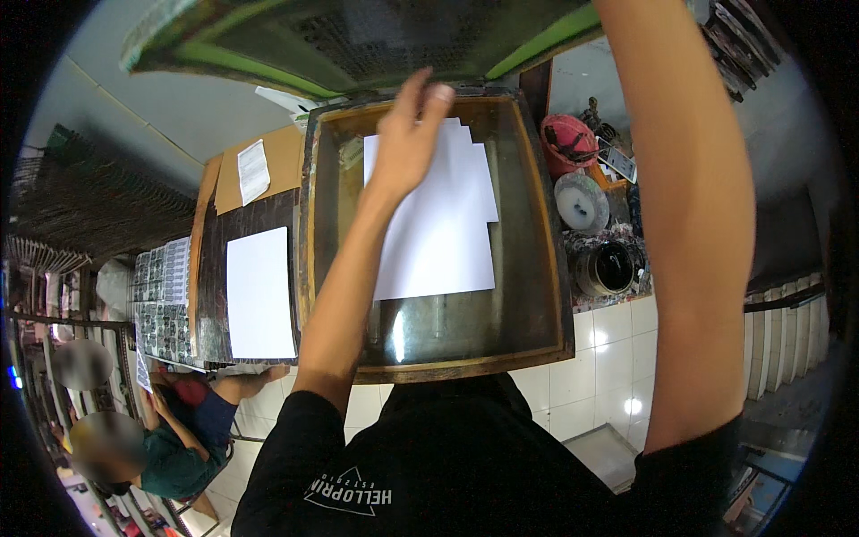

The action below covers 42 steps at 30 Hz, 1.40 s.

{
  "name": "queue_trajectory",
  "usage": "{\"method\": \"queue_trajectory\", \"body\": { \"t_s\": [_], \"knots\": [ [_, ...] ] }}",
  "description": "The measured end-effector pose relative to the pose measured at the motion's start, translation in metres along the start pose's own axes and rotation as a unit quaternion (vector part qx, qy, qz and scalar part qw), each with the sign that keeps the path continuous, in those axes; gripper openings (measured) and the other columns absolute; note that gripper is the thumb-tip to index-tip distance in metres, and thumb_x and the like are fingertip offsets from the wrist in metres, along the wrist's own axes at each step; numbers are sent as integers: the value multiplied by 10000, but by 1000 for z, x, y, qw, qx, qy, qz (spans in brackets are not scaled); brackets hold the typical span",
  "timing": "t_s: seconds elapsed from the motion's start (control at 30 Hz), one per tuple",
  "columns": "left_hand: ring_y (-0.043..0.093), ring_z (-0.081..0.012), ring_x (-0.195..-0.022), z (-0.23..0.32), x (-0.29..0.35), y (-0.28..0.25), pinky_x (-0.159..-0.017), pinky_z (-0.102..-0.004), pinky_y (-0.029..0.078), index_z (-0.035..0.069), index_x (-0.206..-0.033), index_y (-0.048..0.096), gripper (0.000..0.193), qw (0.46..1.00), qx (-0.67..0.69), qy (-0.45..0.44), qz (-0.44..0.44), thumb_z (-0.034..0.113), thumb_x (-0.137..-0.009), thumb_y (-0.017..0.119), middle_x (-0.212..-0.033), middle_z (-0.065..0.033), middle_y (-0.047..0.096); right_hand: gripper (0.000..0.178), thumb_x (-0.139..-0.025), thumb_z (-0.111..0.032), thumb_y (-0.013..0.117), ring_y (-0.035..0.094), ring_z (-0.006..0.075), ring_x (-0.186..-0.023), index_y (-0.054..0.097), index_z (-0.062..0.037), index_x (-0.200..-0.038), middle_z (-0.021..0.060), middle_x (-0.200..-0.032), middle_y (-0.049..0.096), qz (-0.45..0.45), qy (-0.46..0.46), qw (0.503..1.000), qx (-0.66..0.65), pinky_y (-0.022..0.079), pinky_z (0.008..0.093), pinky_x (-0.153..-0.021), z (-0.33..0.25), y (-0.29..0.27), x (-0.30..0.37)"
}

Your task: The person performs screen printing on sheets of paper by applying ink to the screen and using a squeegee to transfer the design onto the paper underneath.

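Observation:
My left hand (pixel 407 143) is over the upper part of white paper sheets (pixel 438 246), its thumb and a finger stretched apart toward the far edge; I see nothing held in it. The sheets lie on a glass-topped, wood-framed table (pixel 528 295), with stepped edges at their upper right. Above the far edge hangs a raised screen-printing frame (pixel 394 40) with dark mesh and green borders. My right arm (pixel 684 197) reaches up past the top edge of the view beside this frame, so my right hand is out of sight.
Left of the glass stands a stack of white paper (pixel 259 295) and cardboard (pixel 268 170) with a slip on it. At right are a pink container (pixel 568 143), a phone (pixel 617 161), a whitish tub (pixel 582 204) and a dark ink can (pixel 613 267). Another person (pixel 183 456) sits lower left.

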<state>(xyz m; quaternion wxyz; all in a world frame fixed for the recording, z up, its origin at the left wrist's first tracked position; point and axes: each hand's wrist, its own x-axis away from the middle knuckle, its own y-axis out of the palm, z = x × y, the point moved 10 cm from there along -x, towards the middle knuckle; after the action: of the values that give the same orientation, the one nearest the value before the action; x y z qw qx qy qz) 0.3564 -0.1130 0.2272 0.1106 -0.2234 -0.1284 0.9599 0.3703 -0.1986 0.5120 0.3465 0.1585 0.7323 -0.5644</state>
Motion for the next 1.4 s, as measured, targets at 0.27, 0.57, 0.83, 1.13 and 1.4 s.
{"method": "queue_trajectory", "body": {
  "t_s": [0.27,0.57,0.83,1.13,1.4],
  "knots": [
    [706,-239,-912,60,159,-105,-898,-390,522,-51,-1000,685,480,972,227,-48,-21,382,-1035,481,-969,-201,729,273,-888,-185,612,620,401,-975,609,30,-1056,242,-998,655,-100,26,990,-95,463,467,-883,-57,21,183],
    [715,-279,-985,-82,347,-39,-891,-368,584,-98,-1125,593,296,775,463,-430,7,161,-1001,523,-1157,-276,671,497,-731,-296,831,589,374,-1028,585,-35,-1074,180,-1025,645,-314,79,925,-198,426,458,-891,-64,158,352],
    [678,-309,-1086,-111,368,-25,-957,-393,558,-112,-1203,523,345,702,498,-508,46,64,-916,449,-1226,-287,637,480,-763,-270,799,569,343,-1027,564,-26,-1104,160,-1033,630,-399,38,907,-132,396,449,-909,-84,211,406],
    [695,-274,-953,-123,377,-24,-898,-382,561,-128,-1199,534,385,692,473,-541,61,94,-901,434,-1176,-261,667,327,-776,-180,748,546,296,-880,576,-38,-1016,143,-912,589,-283,-18,956,-79,390,419,-757,-100,187,399],
    [684,-278,-929,-123,382,-25,-902,-393,539,-110,-1152,565,354,676,464,-568,66,116,-908,443,-1129,-245,682,343,-752,-175,763,548,287,-869,579,-41,-1009,141,-901,578,-247,-45,967,-37,393,413,-753,-77,217,359]
  ]
}}
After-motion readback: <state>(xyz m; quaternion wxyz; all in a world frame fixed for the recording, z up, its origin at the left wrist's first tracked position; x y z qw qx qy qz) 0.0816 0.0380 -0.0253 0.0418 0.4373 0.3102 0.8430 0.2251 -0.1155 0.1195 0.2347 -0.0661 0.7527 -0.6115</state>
